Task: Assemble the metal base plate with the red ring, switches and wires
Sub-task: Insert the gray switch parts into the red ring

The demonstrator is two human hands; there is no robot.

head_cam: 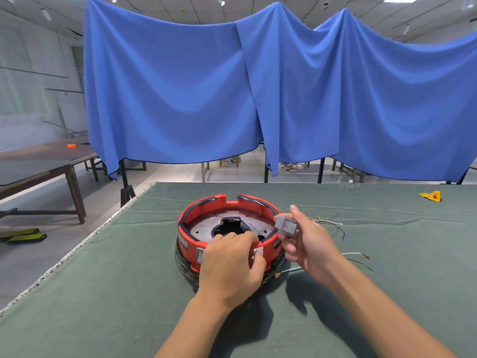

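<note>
The red ring [206, 210] stands on the green table with the round metal base plate [201, 227] seated inside it. A grey switch [200, 255] sits in the ring's near wall. My left hand [232, 270] grips the ring's near rim, fingers inside and thumb outside. Just right of the ring, my right hand [309, 244] holds a second grey rocker switch [286, 226] between thumb and fingers. Loose wires [329, 223] lie right of the ring, and another wire [357, 255] runs behind my right wrist.
The green table cloth [116, 280] ends at a left edge near the ring. A yellow scrap [431, 196] lies at the far right. A blue curtain [258, 86] hangs behind the table. Wooden benches [38, 171] stand to the left.
</note>
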